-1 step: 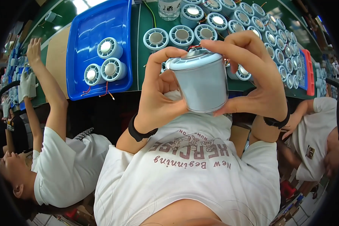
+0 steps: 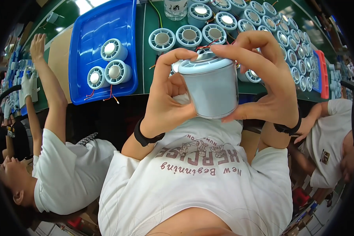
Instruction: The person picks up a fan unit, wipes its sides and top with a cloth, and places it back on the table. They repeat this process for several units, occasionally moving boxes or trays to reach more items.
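Between my two hands I hold up a pale blue cup-shaped housing (image 2: 211, 92), tilted with its ringed end away from me. A silvery disc and thin red wires show at that end. My left hand (image 2: 170, 92) grips it from the left, thumb low on the wall and index finger at the rim. My right hand (image 2: 269, 78) closes on it from the right, fingertips on the top and thumb near the base. Beyond my hands, several similar housings (image 2: 162, 39) stand on the green table (image 2: 144, 65); my fingers hide some of them.
A blue tray (image 2: 94, 29) on the left holds three similar housings (image 2: 118, 72). A clear bottle (image 2: 176, 8) stands at the back, and a red bin edge (image 2: 323, 74) lies far right. A co-worker's arm (image 2: 51, 78) reaches over the table at left; another person (image 2: 330, 133) sits right.
The co-worker's bare hand at left has shifted slightly. My hands keep the same hold on the housing, and the view has moved only a little.
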